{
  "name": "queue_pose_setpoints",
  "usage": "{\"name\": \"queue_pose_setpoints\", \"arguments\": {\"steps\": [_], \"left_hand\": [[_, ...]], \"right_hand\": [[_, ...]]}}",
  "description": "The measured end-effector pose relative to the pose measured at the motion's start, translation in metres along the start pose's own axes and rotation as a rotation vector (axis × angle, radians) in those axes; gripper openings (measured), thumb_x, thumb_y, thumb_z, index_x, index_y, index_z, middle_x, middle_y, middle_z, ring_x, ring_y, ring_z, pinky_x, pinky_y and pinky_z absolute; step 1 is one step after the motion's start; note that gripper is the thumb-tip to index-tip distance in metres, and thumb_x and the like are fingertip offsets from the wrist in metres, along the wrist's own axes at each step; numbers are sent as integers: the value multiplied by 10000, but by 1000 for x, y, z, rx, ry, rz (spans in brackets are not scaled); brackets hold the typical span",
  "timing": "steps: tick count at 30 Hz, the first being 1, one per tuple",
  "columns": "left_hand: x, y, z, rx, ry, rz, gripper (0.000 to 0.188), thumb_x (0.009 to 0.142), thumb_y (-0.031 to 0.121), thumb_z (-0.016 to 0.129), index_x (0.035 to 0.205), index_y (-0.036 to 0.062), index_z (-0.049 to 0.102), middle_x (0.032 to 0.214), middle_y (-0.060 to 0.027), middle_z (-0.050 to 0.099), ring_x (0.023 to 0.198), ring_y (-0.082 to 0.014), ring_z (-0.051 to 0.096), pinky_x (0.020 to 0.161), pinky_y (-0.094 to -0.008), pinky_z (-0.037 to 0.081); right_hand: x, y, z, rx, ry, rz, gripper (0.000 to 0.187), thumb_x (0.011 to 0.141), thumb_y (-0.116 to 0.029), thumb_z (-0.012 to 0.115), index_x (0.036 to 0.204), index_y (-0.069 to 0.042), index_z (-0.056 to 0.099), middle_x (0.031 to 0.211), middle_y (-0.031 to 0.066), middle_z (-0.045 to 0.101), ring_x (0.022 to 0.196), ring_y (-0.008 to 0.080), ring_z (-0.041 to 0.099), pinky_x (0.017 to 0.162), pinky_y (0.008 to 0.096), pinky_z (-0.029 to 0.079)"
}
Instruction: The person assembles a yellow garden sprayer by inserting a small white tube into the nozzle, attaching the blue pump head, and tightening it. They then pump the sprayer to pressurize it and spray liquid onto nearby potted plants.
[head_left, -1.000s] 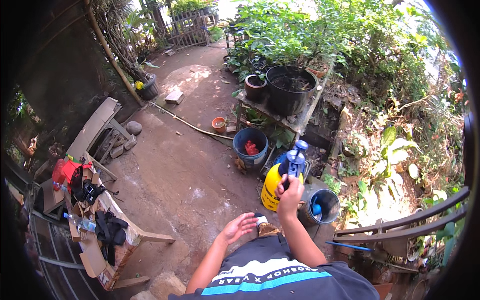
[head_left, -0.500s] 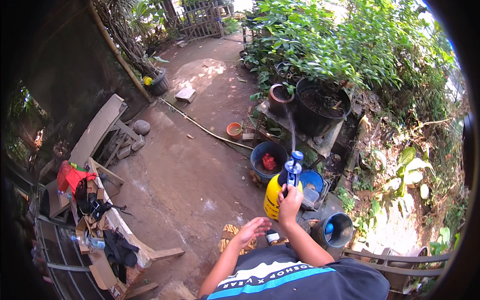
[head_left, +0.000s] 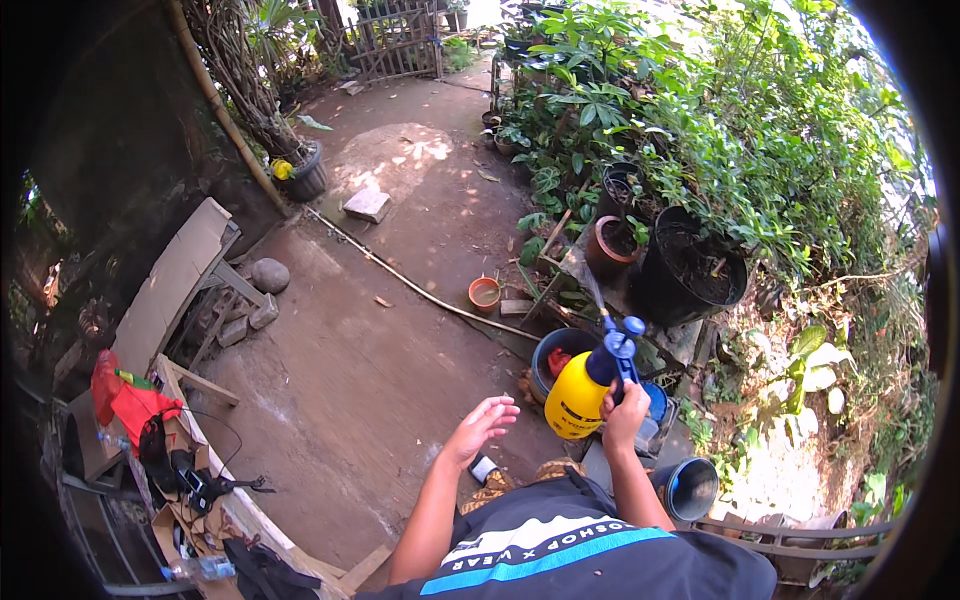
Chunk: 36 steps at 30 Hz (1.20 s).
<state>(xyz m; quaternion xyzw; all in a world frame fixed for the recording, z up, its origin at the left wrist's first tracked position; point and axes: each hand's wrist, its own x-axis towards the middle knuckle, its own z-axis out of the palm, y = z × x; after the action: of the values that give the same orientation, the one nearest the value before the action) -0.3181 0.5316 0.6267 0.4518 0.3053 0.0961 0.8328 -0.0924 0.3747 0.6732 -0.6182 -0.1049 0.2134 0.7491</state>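
My right hand (head_left: 624, 412) is wrapped round the blue handle of a yellow pump sprayer (head_left: 578, 394), which it holds up off the ground. A thin jet of spray leaves the nozzle toward the potted plants ahead. Nothing is in my left hand (head_left: 482, 428); it hovers left of the sprayer with fingers stretched out. Beyond the bottle stands a dark bucket (head_left: 543, 362) with something red inside, partly hidden by the sprayer. A terracotta pot (head_left: 612, 248) and a large black pot (head_left: 698, 272) stand in front of the spray, below leafy green plants (head_left: 690, 130).
To the left is a wooden bench (head_left: 235, 490) with cardboard, straps and a plastic bottle (head_left: 200, 569). A pale pole (head_left: 400, 265) crosses the dirt ground. Ahead are a small orange pot (head_left: 485, 292) and a stone block (head_left: 367, 205). Another bucket (head_left: 690, 490) lies tilted by my right forearm.
The sprayer has swung to the right in my right hand and its nozzle now points more to the left. My left hand has risen and moved away from it. The view has shifted slightly.
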Motion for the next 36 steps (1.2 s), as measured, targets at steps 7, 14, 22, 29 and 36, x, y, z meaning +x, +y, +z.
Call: {"name": "queue_pose_setpoints", "arguments": {"steps": [7,14,22,29,36], "left_hand": [[54,47,-62,24,-71,-158,413,1080,413,514,1378,130,558,1299,-29,652,1178,-115,597,971,-289,467],[166,97,-109,81,-177,-223,419,1100,380,467,1399,95,533,1337,-50,636,1207,-154,607,1012,-319,466],[244,237,-179,186,45,-189,395,1097,365,471,1385,105,548,1323,-70,641,1219,-173,601,1022,-348,468],[293,277,-231,-49,88,-122,390,1092,356,492,1376,95,552,1302,-73,650,1178,-178,624,979,-339,485],[291,305,-381,-312,285,-105,374,1079,350,523,1342,90,578,1287,-92,672,1152,-194,648,956,-345,500]], "right_hand": [[38,11,77,232,254,-44,261,1050,-274,420,949,-63,536,714,13,501,573,91,477,487,246,376],[143,39,138,156,259,15,251,1050,-256,424,949,-58,540,661,8,487,528,83,448,466,246,342],[276,61,215,-106,15,244,301,1015,-225,434,806,-51,564,592,12,502,450,95,425,437,264,337],[333,99,295,-88,79,265,348,1045,-287,412,798,-70,527,557,12,466,429,123,411,433,287,344],[374,130,386,-112,312,315,367,1037,-328,411,823,-69,558,583,6,492,439,114,439,424,283,346]]}}
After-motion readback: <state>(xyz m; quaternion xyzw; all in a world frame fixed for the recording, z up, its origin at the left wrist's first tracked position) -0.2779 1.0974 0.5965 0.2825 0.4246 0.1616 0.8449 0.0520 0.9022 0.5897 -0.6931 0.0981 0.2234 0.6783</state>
